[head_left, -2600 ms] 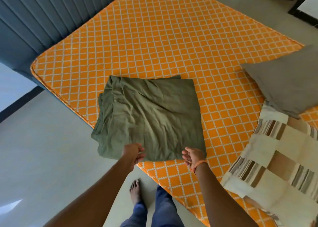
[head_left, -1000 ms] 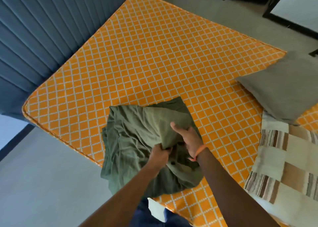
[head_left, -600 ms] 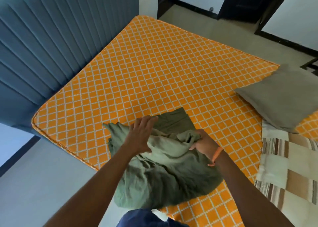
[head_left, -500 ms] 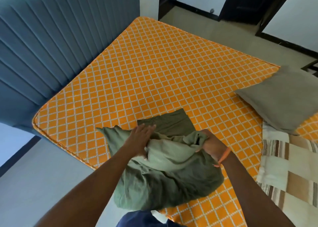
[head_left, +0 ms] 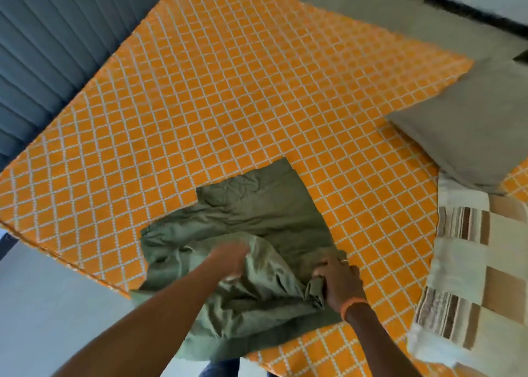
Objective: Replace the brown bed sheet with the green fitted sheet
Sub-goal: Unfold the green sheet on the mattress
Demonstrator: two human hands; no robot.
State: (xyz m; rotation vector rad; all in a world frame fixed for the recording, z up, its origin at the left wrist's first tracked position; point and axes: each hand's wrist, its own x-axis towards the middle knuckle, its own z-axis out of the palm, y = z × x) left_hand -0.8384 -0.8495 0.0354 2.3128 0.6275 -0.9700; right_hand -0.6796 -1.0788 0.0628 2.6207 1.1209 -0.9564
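Note:
The green fitted sheet (head_left: 265,213) lies bunched and half unfolded on the near edge of the bare orange checked mattress (head_left: 228,90). My right hand (head_left: 338,281), with an orange band on its wrist, grips a gathered fold at the sheet's right side. My left hand (head_left: 231,259) is blurred with motion and sits in the folds at the sheet's middle, its fingers partly hidden by cloth. The brown striped and checked sheet (head_left: 480,276) lies heaped at the right edge of the mattress.
A grey pillow (head_left: 468,130) rests on the mattress at the right, above the brown sheet. A blue padded headboard (head_left: 57,33) stands along the left. Pale floor (head_left: 57,305) shows at the lower left, and dark door frames stand at the far top right.
The folded green sheet has been picked up at its near edge and pulled open into loose bunches. Both hands moved from its edge into the folds; my left hand is now moving fast.

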